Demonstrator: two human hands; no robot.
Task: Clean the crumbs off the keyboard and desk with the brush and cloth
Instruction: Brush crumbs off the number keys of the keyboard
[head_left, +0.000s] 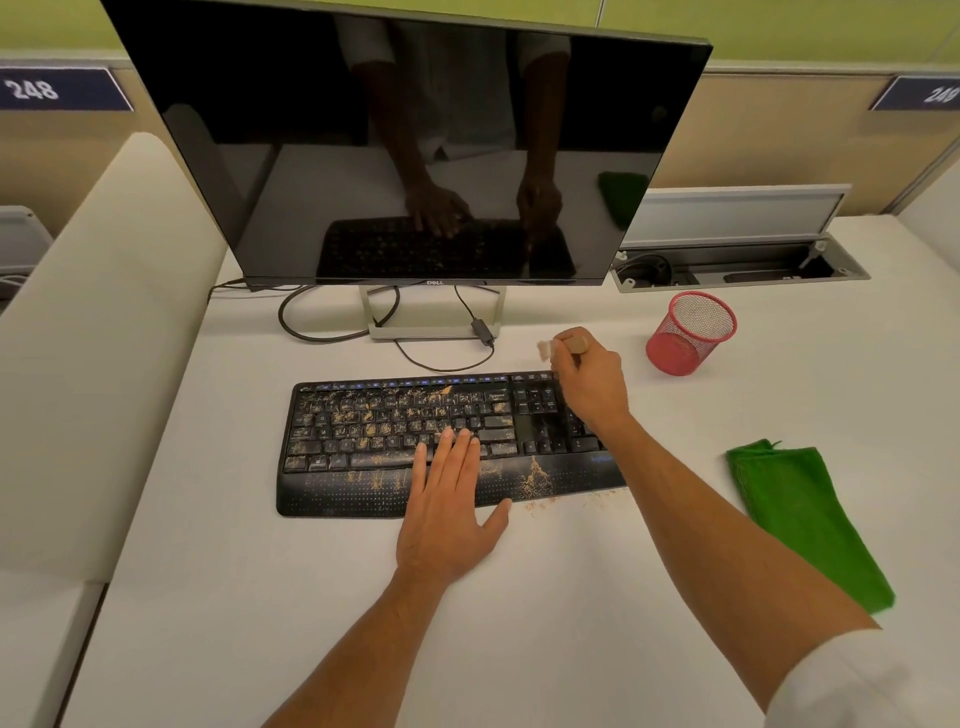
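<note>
The right grip (584, 371) is curled around a small wooden-handled brush (558, 347), bristles pointing left, just beyond the far right corner of the black keyboard (415, 441). Nearer the person and to its left, the left grip (449, 499) lies flat with straight fingers on the keys and palm rest, holding nothing. Crumbs (535, 480) cover most keys left of the right grip; a patch has spilled past the palm rest onto the white counter (260, 597). The green cloth (800, 519) lies well to the right, nearer the person. A red mesh pen cup (691, 332) stands right of the brush. Judgement: hard strokes could fling crumbs toward the monitor stand (434, 317) and cables, or drive them between keys.
</note>
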